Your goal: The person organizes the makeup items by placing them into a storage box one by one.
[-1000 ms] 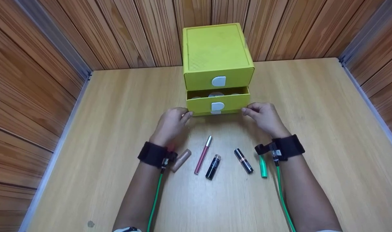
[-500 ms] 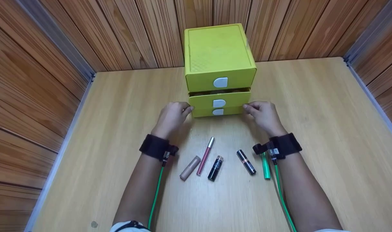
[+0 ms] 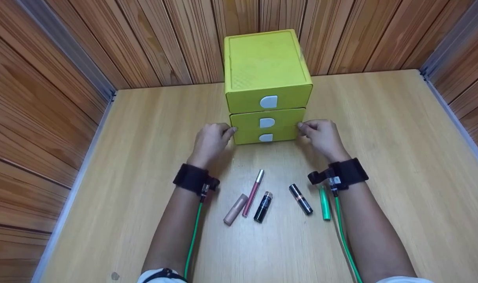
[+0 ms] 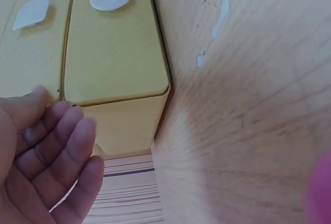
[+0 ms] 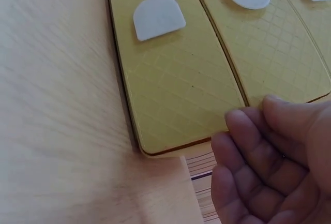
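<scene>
A yellow-green drawer unit (image 3: 268, 65) with three stacked drawers stands at the back of the table. All its drawer fronts are flush. On the middle drawer (image 3: 246, 121), each front bears a white tab handle (image 3: 267, 122) like the others. My left hand (image 3: 211, 143) is at this drawer's left edge, its thumb on the front and its fingers loosely bent beside the unit. At the opposite edge, my right hand (image 3: 323, 137) touches the corner in the same way, thumb tip near the drawer seam in the right wrist view. Neither hand grasps a loose object.
Several cosmetic tubes lie before the unit: a mauve tube (image 3: 235, 210), a pink lip gloss tube with silver cap (image 3: 253, 194), a black tube (image 3: 263, 207), a black patterned tube (image 3: 301, 199) and a green tube (image 3: 324, 203). Wooden walls (image 3: 164, 43) enclose the table.
The middle drawer, partly out a second ago with round items showing inside, has slid back into the unit. Both hands have moved slightly forward with it.
</scene>
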`<state>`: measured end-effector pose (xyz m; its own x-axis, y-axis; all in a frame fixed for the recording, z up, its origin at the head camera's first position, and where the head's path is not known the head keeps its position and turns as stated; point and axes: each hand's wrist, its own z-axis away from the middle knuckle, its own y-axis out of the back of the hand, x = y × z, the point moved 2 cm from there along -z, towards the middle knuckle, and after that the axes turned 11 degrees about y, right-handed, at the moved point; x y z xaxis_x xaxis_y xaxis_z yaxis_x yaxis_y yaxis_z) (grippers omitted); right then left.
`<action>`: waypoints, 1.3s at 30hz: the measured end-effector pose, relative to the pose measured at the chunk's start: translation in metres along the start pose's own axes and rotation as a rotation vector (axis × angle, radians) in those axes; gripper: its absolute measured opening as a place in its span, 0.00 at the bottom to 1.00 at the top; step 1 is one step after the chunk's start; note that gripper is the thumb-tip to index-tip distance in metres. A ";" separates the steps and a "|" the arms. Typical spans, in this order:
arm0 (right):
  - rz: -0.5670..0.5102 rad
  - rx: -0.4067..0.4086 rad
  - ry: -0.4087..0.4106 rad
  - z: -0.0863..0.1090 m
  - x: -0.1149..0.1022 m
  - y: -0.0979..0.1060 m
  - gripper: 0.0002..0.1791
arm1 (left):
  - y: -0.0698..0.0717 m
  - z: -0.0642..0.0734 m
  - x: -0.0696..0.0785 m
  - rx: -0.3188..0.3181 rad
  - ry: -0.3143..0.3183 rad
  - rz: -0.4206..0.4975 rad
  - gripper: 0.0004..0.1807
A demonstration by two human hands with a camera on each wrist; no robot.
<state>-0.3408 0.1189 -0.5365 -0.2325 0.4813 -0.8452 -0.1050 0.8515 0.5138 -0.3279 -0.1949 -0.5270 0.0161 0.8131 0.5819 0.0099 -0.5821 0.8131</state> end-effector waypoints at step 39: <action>0.059 -0.284 0.107 0.019 -0.029 -0.056 0.14 | -0.006 0.008 -0.003 0.124 0.072 0.185 0.11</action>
<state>-0.3097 0.0613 -0.5436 -0.3453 0.4910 -0.7998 -0.3506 0.7230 0.5953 -0.3198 -0.1937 -0.5335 -0.0428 0.6886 0.7239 0.1358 -0.7138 0.6871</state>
